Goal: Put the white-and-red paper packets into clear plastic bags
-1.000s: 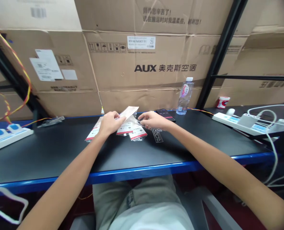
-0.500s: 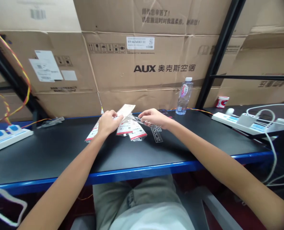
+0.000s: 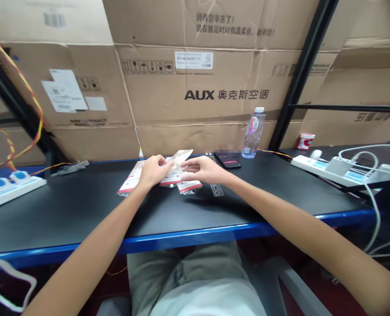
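Note:
My left hand pinches a pale, thin packet, whose free end points up and to the right. Just right of it, my right hand has its fingers apart, their tips close to the packet; I cannot tell whether they touch it. Under and between the hands lie several flat packets with red-and-white labels, one being the packet below my right fingers. Another labelled packet lies left of my left hand. A clear stencil ruler with cut-out shapes lies partly hidden under my right wrist.
A dark phone lies behind my right hand, and a water bottle stands right of it. Power strips sit at the left and right. Large cardboard boxes line the back of the black table.
My right hand has let go of a clear stencil piece and moved left toward the packet in my left hand. That packet has tilted lower, and the phone shows more fully.

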`<state>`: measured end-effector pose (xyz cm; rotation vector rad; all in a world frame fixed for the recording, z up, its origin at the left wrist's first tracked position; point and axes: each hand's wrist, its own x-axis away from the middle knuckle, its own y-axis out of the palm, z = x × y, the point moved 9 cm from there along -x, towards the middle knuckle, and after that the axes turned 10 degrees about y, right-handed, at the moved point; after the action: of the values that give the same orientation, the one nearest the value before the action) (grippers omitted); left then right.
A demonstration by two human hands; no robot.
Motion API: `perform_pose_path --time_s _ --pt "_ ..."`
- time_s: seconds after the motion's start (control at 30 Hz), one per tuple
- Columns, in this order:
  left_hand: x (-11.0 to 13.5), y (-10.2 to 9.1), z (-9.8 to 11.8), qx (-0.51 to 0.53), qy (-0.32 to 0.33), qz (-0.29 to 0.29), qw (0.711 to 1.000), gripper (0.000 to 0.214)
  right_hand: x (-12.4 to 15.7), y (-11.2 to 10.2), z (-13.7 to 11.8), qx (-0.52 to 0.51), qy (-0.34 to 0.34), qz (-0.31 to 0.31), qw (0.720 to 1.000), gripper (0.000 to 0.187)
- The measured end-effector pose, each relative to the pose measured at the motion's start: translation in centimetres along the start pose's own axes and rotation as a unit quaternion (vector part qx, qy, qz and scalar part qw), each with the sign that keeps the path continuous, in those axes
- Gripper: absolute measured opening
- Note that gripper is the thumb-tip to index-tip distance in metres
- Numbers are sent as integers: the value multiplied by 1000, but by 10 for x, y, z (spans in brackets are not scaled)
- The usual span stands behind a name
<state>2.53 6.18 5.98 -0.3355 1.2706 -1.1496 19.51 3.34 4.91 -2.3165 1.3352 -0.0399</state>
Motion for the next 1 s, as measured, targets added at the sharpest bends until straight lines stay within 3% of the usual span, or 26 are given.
perform_pose_path --time_s 0.13,0.3,0.43,0.63,0.7,0.8,0.87,0.93,1.0 --pt "4 5 18 36 18 -25 999 33 2 -9 -9 121 -63 111 984 43" --pt "8 11 31 96 28 -41 994 35 9 -22 -20 141 -79 185 969 42" --pt "10 16 27 135 5 -53 989 38 10 -18 -20 145 -101 171 969 36" --pt "14 21 20 243 -58 -58 967 36 7 3 -21 192 -120 64 972 25" --pt "13 19 16 296 -93 -52 949 38 9 -5 -26 189 -125 93 970 33" --pt "8 7 5 379 -139 -21 915 44 11 -33 -32 187 -120 196 955 42" --pt "3 -12 -10 372 -152 21 915 47 8 -51 -25 233 -81 230 941 39" --pt "0 -42 -33 265 -148 86 949 45 0 -60 -3 329 11 197 923 30" --pt "0 -68 -55 79 -146 124 978 41 -4 -68 23 410 105 148 894 29"
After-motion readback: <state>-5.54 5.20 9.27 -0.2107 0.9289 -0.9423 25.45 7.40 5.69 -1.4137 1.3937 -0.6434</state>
